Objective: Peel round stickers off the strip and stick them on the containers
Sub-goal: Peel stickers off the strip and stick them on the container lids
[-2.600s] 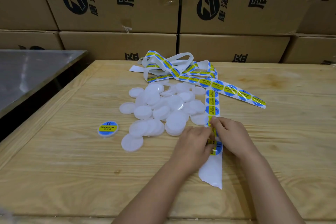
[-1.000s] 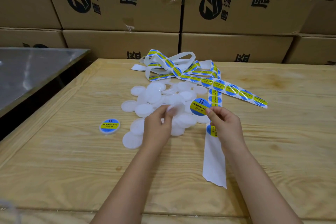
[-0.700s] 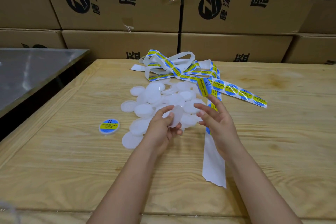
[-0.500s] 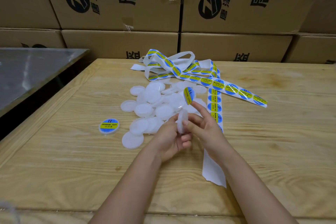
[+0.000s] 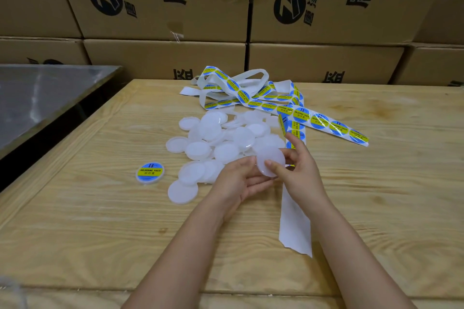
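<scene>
1. A steel-topped table (image 5: 45,98) stands just left of the work surface. It is smooth, grey and dully reflective.
2. One labelled container (image 5: 150,172) lies flat with its glossy blue-and-yellow sticker facing up. It sits alone, well apart from the rest, probably so that finished pieces stay separate.
3. The heap of blank containers (image 5: 213,143) is a loose overlap of shallow, translucent white plastic discs, near both hands.
4. The left hand (image 5: 238,180) is palm up, its fingers curled round the lower left edge of the held container (image 5: 270,157). The disc is raised off the wood and tilted, likely to offer a flat face for sticking.
5. The right hand (image 5: 303,170) pinches the same disc's right edge between thumb and fingers, with the index finger raised. A blue-yellow sliver just above that fingertip may be a peeled sticker (image 5: 282,121) seen edge-on. I cannot tell it apart from the strip behind.
6. The sticker strip (image 5: 319,120) is shiny round labels on white backing paper, tangled at the far side. Its bare tail (image 5: 295,221), torn at the end, runs beneath the right wrist across the pale, grainy wooden table (image 5: 401,183).
</scene>
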`<state>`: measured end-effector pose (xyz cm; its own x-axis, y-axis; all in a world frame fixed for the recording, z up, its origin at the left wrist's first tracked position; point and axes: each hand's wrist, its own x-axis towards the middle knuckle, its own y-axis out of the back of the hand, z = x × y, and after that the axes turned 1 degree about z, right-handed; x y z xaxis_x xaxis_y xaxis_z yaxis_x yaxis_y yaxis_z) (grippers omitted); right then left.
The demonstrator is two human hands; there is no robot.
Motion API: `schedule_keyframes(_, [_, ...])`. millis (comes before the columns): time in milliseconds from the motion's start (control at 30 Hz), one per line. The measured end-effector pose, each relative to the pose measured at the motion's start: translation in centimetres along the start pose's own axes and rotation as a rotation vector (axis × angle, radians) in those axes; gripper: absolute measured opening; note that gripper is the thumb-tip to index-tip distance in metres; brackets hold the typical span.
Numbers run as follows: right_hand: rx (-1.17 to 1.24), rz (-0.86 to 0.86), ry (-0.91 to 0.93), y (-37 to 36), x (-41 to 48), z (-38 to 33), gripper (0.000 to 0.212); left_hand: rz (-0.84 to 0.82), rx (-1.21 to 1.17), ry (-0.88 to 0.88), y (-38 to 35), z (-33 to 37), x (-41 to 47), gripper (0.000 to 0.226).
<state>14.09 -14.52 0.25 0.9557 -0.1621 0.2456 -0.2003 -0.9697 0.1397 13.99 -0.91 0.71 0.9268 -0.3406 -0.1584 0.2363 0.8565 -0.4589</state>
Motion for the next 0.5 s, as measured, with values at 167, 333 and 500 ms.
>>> schedule_keyframes(167, [0.144, 0.188, 0.005, 0.3, 0.3, -0.5, 0.025, 0.077, -0.005, -0.017, 0.3, -0.1, 0.3, 0.027])
schedule_keyframes(333, [0.234, 0.028, -0.257, 1.3, 0.4, -0.3, 0.010, 0.066, 0.001, -0.008, 0.7, 0.2, 0.2, 0.028])
schedule_keyframes(500, [0.181, -0.047, -0.327, 1.7, 0.5, 0.0, 0.013, 0.048, 0.060, -0.010, 1.0, 0.2, 0.2, 0.030])
